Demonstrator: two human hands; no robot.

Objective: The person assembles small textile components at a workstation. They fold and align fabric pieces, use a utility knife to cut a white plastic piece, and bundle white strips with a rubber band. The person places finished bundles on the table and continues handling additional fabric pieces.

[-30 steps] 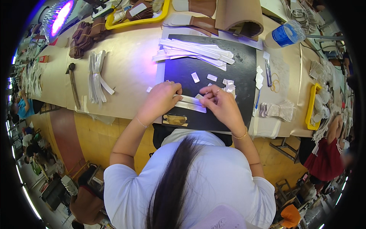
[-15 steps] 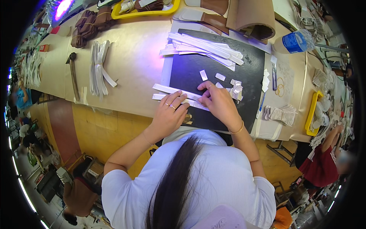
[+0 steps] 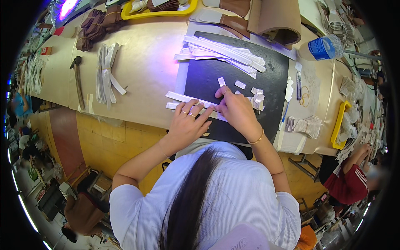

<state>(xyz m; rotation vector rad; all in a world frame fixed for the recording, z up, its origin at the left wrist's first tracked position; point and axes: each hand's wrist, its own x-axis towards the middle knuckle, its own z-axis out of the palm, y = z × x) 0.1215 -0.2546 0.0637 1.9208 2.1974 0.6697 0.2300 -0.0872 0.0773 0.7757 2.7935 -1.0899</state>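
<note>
Two long white strips lie side by side at the near edge of the black mat, the far strip point(image 3: 177, 96) just beyond the near strip point(image 3: 171, 106). My left hand point(image 3: 188, 124) rests palm down on them, fingers spread. My right hand point(image 3: 238, 111) is over their right ends, its thumb near the strips and its fingers reaching forward, apart from the thumb. A fingertip is at the lower end of a small white piece point(image 3: 221, 80). Another small piece point(image 3: 240, 84) lies to its right, near a little heap of pieces point(image 3: 258, 99).
The black mat point(image 3: 275, 66) bears a pile of white strips point(image 3: 225, 52). To the left are a tied strip bundle point(image 3: 106, 73) and a hammer point(image 3: 78, 81). A bottle point(image 3: 323, 48), a cutter point(image 3: 298, 85) and rubber bands point(image 3: 306, 96) sit right. A cardboard roll point(image 3: 275, 21) stands behind.
My right hand's fingers have moved slightly forward, up to the small white piece. My left hand has stayed on the strips, its fingers a little more spread.
</note>
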